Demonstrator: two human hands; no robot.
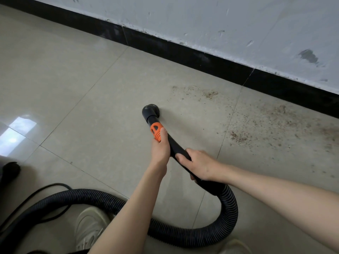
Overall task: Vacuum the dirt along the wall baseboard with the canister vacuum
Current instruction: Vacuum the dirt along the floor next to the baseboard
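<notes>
Fingers of the left hand [160, 146] wrap the orange collar [156, 132] of the vacuum wand, thumb laid along its top; the right hand [197, 165] curls round the black handle tube [178, 148] just behind it, fingers closed underneath. Ahead of the collar, the round black nozzle [150, 111] sits down on the tiled floor [82, 99].

Taking the nozzle as the mark: the dirt [275, 121], a reddish-brown scatter of grit, lies to its right and slightly beyond, apart from the nozzle, spreading toward the black baseboard [201, 57]. A smaller patch lies closer to the baseboard, beyond and right of the nozzle. The baseboard runs diagonally across the far side, under a scuffed pale wall [238, 24].

Behind the nozzle, toward the person, the ribbed black hose [229, 213] loops from the handle tube, bending down and back to the left across the floor. It passes just beside a white shoe [89, 226]. A thin black cable [36, 193] lies left of the hose, near a dark rounded part of something at the left edge [11, 169], too cut off to tell what it is. Between nozzle and dirt is only bare tile and a grout line.
</notes>
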